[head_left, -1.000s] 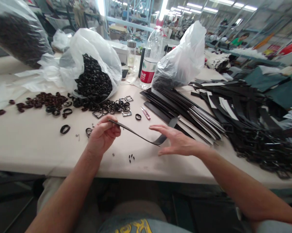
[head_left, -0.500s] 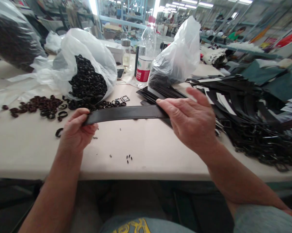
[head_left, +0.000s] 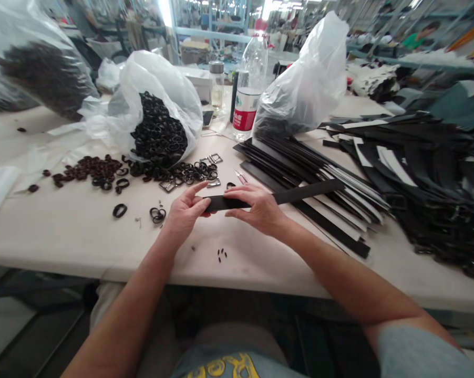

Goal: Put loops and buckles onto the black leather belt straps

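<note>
A black belt strap [head_left: 311,191] is held level above the table, its far end reaching out to the right. My left hand [head_left: 184,212] pinches its left end between thumb and fingers. Close beside it, my right hand [head_left: 258,208] is closed around the strap, thumb below and fingers on top. Just past my hands lie black belt loops [head_left: 199,172] and metal buckles [head_left: 216,157]. Small dark pins [head_left: 222,255] lie on the table in front of me. Under the strap's right part rests a stack of black straps [head_left: 327,220].
A plastic bag [head_left: 193,105] spills black loops beside a pile of brown loops [head_left: 89,170]. Behind stand a water bottle [head_left: 247,100], a glass jar [head_left: 216,86] and another white bag [head_left: 316,68]. Finished-looking buckled belts [head_left: 422,210] heap at the right. Thread snips [head_left: 240,177] lie near the straps.
My right hand has moved left along the strap towards my left hand and now wraps it. The strap's right end shows beyond it. The view has shifted.
</note>
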`<action>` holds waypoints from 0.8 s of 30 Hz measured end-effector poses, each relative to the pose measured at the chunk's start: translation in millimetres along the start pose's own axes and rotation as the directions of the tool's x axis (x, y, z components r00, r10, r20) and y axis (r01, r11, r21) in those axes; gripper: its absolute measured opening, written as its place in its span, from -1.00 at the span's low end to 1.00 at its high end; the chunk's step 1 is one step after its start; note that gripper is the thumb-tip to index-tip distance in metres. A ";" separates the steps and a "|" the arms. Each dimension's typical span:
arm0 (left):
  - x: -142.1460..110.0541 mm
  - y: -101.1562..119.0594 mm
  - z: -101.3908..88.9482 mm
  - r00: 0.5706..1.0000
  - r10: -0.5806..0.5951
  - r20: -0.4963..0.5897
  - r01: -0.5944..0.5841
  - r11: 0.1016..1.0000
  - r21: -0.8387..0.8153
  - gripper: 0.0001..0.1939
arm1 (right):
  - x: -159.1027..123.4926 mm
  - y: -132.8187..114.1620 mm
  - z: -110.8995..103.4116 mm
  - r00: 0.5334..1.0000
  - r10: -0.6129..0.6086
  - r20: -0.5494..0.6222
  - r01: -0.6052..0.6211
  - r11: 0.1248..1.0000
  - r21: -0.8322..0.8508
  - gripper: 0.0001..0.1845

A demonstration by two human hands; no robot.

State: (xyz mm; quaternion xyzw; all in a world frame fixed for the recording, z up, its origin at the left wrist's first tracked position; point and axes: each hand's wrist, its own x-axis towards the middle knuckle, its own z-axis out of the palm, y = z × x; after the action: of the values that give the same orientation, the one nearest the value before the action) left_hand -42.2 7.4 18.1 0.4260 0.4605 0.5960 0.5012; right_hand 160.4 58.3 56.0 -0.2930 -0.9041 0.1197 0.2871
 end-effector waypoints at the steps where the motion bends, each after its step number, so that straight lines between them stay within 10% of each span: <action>1: -0.4 -0.6 -0.9 1.000 -0.004 -0.002 0.004 1.000 0.007 -0.33 | 0.4 2.4 10.5 0.999 0.027 -0.020 -0.027 0.999 0.032 -0.61; 9: -2.7 -4.4 -3.4 1.000 -0.017 0.022 0.018 0.999 -0.031 -0.41 | -9.6 10.9 30.4 0.986 0.138 -0.092 -0.113 0.965 0.236 -0.60; 16: -5.2 -7.0 -3.1 0.996 0.011 0.084 -0.008 0.999 -0.041 -0.45 | -9.7 2.8 29.6 0.995 0.081 -0.062 -0.075 0.992 0.097 -0.87; 24: -10.0 -10.9 9.1 0.879 0.433 0.198 -0.468 0.707 0.531 -0.90 | -17.2 2.0 30.6 1.000 -0.017 -0.022 0.012 0.980 -0.198 -0.74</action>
State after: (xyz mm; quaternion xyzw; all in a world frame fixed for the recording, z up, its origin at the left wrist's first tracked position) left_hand -29.8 -0.6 8.9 0.6712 0.4825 0.5241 0.2052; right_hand 154.7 48.2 22.8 -0.3150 -0.9101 0.0239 0.2683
